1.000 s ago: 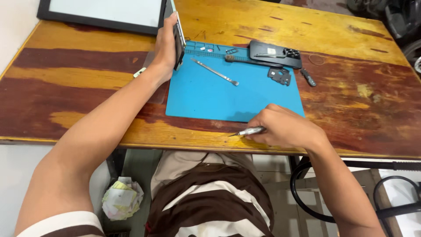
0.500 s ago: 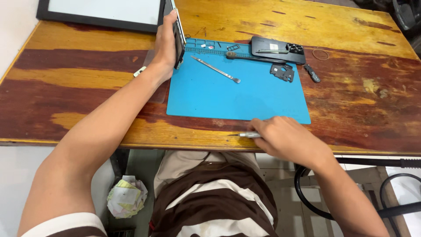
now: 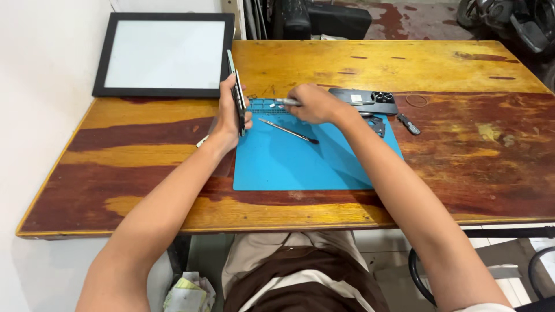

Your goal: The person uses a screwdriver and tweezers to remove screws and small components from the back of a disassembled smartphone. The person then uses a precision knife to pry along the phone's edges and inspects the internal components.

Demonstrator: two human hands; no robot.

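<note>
Wooden worktop (image 3: 144, 150) under a blue mat (image 3: 289, 164): my left hand (image 3: 231, 112) clamps a phone (image 3: 237, 95) upright on edge at the mat's corner; my right hand (image 3: 312, 104) pinches a thin tool (image 3: 284, 101). I judge the phone stiff, slick and fragile, best held by its side rails.

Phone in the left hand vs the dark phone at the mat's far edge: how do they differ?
The phone in the left hand stands on edge, showing only its thin side; the dark phone lies flat with its camera cluster showing. The first is gripped, its lower end at the blue mat; nothing holds the second, and the right hand holds a slim tool beside it. Both sit at the mat's far side.
</note>
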